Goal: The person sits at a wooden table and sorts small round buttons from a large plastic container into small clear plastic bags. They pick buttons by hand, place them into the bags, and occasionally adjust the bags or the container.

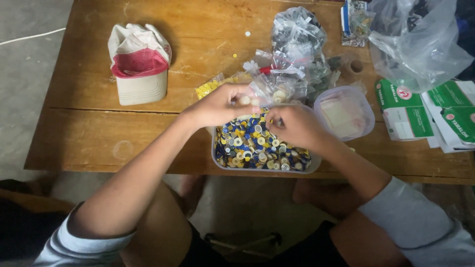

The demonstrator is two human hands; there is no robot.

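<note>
Buttons (250, 143) fill the clear plastic tub (316, 165) at the near edge of the tabletop (89, 133), a loose heap of blue, yellow, white and cream discs, far too many to count. Both my hands hover over its far rim: my left hand (217, 105), at about ten o'clock from the tub's middle, has its fingers (243, 100) pinched on the mouth of a small clear bag (269, 89), and my right hand (296, 126), at about two o'clock, has its fingers pressed together near the bag's lower edge; whether a button sits between them I cannot tell. I judge the buttons to be light, hard and slick, apt to skitter, so each is best nipped by its rim between thumb and forefinger; the bag is thin, limp and crinkly, and holds best at the top corners of its opening. At twelve o'clock beyond the tub lies a pile of small packed bags (297, 44), their number unclear, and one yellowish packet (213, 86) at eleven. One round lidded container (345, 112) stands just beside the tub at two o'clock. One red and white cap (140, 64) rests well apart at ten o'clock. One large clear sack (420, 44) slumps at one o'clock, with several green and white cartons (430, 113) below it.
</note>
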